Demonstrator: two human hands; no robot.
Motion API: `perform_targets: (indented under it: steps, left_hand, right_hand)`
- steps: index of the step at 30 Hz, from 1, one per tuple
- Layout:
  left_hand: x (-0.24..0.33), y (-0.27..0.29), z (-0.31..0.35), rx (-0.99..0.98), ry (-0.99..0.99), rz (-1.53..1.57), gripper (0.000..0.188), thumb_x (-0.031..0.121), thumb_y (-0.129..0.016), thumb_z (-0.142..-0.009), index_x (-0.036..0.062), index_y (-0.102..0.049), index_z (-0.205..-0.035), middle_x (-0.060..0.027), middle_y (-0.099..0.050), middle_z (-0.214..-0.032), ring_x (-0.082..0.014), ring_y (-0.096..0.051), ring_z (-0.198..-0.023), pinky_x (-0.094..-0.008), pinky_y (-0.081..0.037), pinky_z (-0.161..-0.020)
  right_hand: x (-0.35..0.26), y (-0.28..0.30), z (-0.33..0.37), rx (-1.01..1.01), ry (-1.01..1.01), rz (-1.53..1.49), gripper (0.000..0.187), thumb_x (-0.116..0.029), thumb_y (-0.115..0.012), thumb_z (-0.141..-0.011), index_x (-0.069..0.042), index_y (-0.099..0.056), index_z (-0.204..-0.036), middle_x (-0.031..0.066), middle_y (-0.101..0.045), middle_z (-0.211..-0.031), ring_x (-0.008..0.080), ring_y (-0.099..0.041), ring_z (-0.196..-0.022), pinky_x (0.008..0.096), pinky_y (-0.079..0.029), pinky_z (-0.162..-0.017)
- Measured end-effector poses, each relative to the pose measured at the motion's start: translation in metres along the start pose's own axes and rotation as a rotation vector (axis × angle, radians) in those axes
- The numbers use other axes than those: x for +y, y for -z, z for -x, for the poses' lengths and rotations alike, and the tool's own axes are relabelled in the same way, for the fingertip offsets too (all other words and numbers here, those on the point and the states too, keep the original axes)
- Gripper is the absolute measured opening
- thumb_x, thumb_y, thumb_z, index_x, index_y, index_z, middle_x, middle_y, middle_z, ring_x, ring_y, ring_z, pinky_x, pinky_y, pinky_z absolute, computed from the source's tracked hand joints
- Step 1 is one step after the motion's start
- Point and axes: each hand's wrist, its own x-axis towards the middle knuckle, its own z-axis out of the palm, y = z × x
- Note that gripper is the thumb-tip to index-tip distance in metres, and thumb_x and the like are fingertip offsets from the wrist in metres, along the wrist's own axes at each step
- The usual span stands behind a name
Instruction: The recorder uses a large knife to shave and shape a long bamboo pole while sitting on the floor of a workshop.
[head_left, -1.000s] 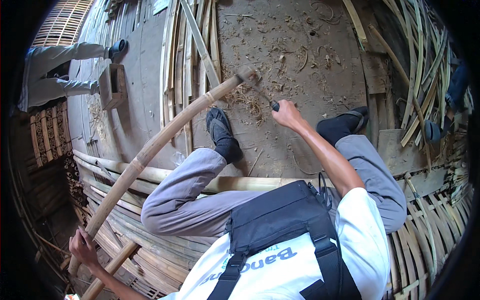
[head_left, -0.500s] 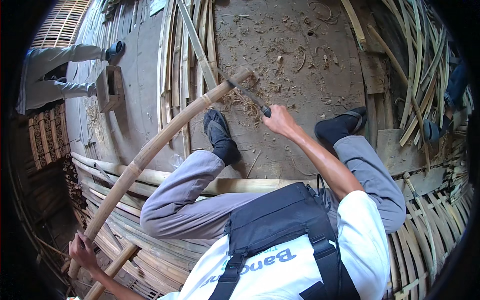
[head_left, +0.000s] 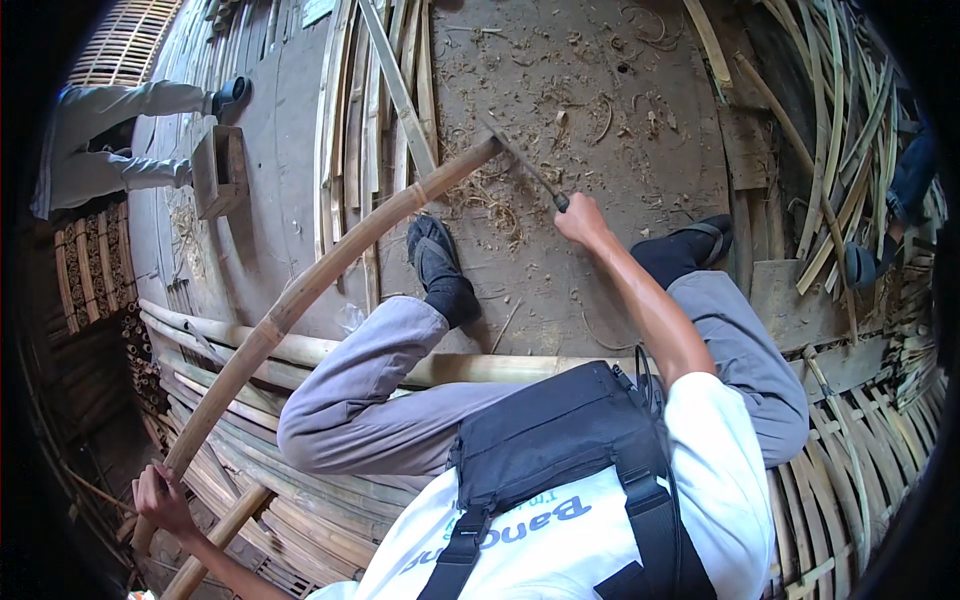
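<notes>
A long bamboo pole (head_left: 310, 290) runs slantwise from the lower left up to the middle of the view, over my left leg's side. Around its lower end my left hand (head_left: 163, 498) is closed. My right hand (head_left: 583, 220) grips the dark handle of a long-bladed knife (head_left: 535, 171). The narrow blade points up and left, at the pole's far end; whether it touches the bamboo I cannot tell.
Split bamboo strips (head_left: 350, 130) lie on the floor ahead, beside scattered shavings (head_left: 500, 215). More bamboo poles (head_left: 230, 340) are stacked at left. A wooden box (head_left: 220, 172) stands near another person's legs (head_left: 140, 178). Loose strips (head_left: 840, 150) pile up at right.
My right hand has moved the knife up and to the right, from across the pole near its end to the very tip. My left hand has shifted slightly left with the pole.
</notes>
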Motion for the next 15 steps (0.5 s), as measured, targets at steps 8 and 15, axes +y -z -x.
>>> perform_targets:
  steps: [8,15]
  left_hand:
    - [0.007,0.0,0.006,0.01,-0.019,-0.016,0.028,0.008,-0.057,-0.087,0.0014,-0.043,-0.064,-0.0158,-0.043,-0.059,-0.0335,-0.04,-0.053,-0.0413,-0.033,-0.053]
    - [-0.003,0.002,0.013,-0.007,-0.051,-0.046,0.027,0.009,-0.056,-0.091,0.0003,-0.046,-0.067,-0.0143,-0.044,-0.06,-0.0321,-0.044,-0.055,-0.0386,-0.036,-0.055]
  right_hand:
    - [-0.025,-0.004,0.009,-0.095,0.109,-0.017,0.027,-0.014,-0.056,-0.075,0.01,-0.065,-0.083,0.0327,-0.064,-0.082,0.045,-0.066,-0.081,0.0502,-0.052,-0.076]
    - [-0.001,-0.003,-0.026,0.056,-0.062,-0.008,0.03,-0.018,-0.058,-0.074,0.01,-0.065,-0.083,0.0319,-0.064,-0.08,0.0446,-0.066,-0.079,0.0475,-0.052,-0.074]
